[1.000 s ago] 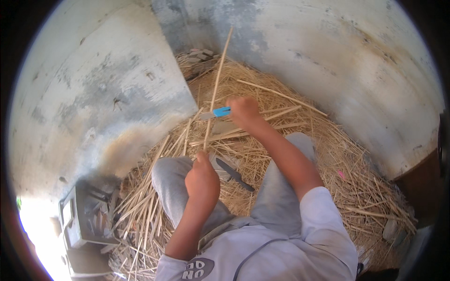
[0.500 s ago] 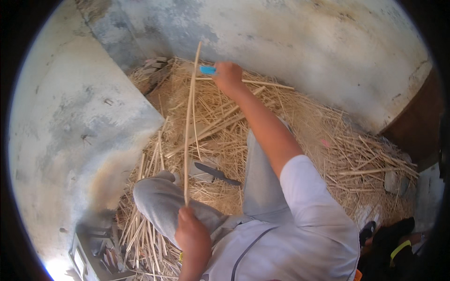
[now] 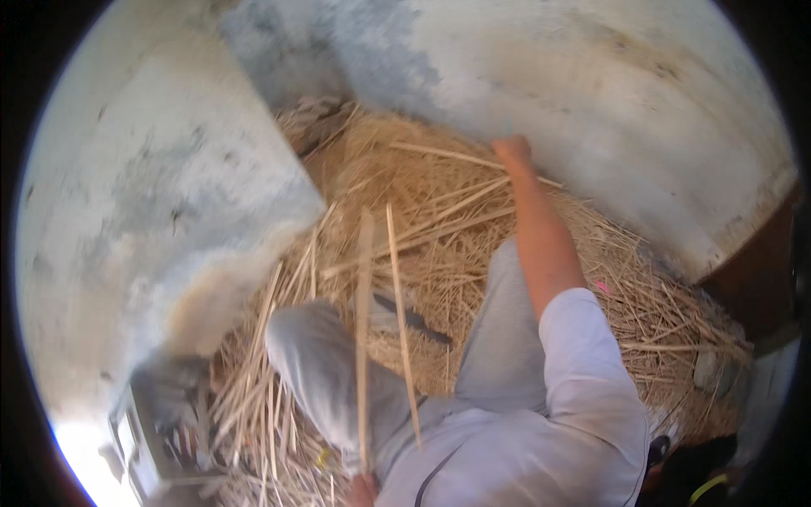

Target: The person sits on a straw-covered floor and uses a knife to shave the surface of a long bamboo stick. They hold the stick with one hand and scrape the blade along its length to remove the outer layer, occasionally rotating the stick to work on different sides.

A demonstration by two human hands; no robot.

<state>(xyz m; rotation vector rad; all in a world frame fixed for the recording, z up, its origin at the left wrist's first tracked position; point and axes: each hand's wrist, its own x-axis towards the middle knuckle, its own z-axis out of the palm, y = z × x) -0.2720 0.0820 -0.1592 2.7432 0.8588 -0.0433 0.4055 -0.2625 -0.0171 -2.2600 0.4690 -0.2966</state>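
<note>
from my end i get soft light, lower-left glare, a blurred right hand point(image 3: 514, 154) and dark, curving edges.

Stained whitish walls point(image 3: 591, 93), bright light point(image 3: 83, 460)

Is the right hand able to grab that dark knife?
Probably yes: the right hand is stretched past the dark knife, whose handle looks uncovered, though a thin strip crosses in front of its blade.
</note>
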